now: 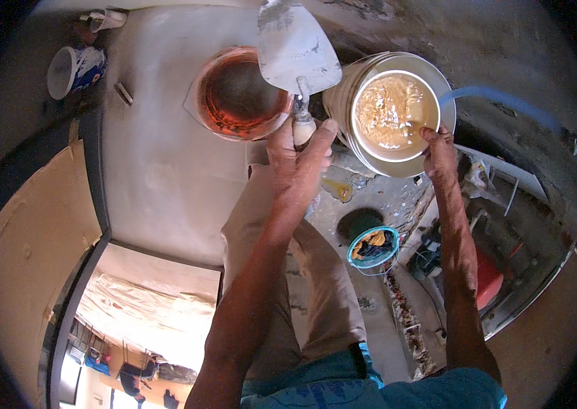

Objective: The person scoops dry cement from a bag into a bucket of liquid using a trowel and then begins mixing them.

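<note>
My left hand (302,153) is closed round the handle of a trowel (295,51), whose wide grey blade points away from me and is smeared with pale residue. Just behind the trowel is an orange-red bucket (215,116) with a dark inside, partly covered by the blade and hand. My right hand (440,146) grips the near right rim of a white tub (359,140) filled with rippling, yellowish water. That tub sits in or over a larger pale bucket (339,95); how deep it sits is hidden.
A blue hose (500,102) reaches the large bucket from the right. On the floor stands a turquoise bucket (371,267) with cloth-like items inside. A red object (487,279) lies to the right. A white tub (64,73) is at the far left, near a cardboard-coloured panel (36,238).
</note>
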